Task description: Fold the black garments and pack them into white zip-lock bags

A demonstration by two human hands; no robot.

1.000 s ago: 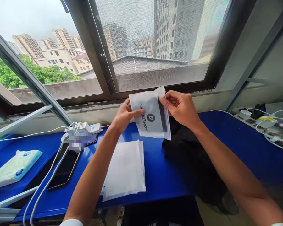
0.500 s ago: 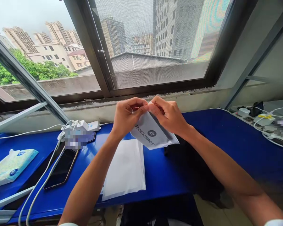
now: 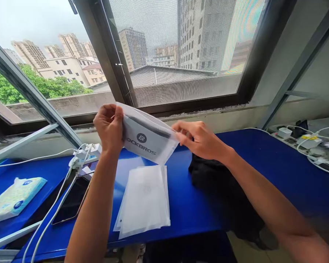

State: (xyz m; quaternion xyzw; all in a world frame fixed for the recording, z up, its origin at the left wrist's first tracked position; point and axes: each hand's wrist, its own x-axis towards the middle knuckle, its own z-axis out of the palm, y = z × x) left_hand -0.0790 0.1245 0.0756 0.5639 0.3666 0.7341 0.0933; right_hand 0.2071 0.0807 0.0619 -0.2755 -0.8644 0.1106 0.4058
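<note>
A frosted plastic bag [image 3: 138, 146] printed "ROCKBROS" is held up, tilted, above the desk. Something dark shows through along its upper part. My left hand [image 3: 109, 126] grips the bag's left end between thumb and curled fingers. At the upper right corner, my right hand [image 3: 193, 137] pinches the edge with thumb and fingertips. Below lies a stack of similar frosted bags [image 3: 145, 201], flat on the blue desk [image 3: 181, 212]. A crumpled black cloth item [image 3: 222, 190] lies under my right forearm.
To the left are a phone [image 3: 71, 201], white cables [image 3: 57, 204], a power strip [image 3: 90, 151] and a tissue pack [image 3: 16, 199]. Chargers and wires [image 3: 308, 140] sit at the far right. Metal frame bars [image 3: 35, 86] slant beside the window [image 3: 181, 54].
My hands have moved apart, the left one leftward and the right slightly. The bag is now stretched between them, its print more level and its upper edge spread out.
</note>
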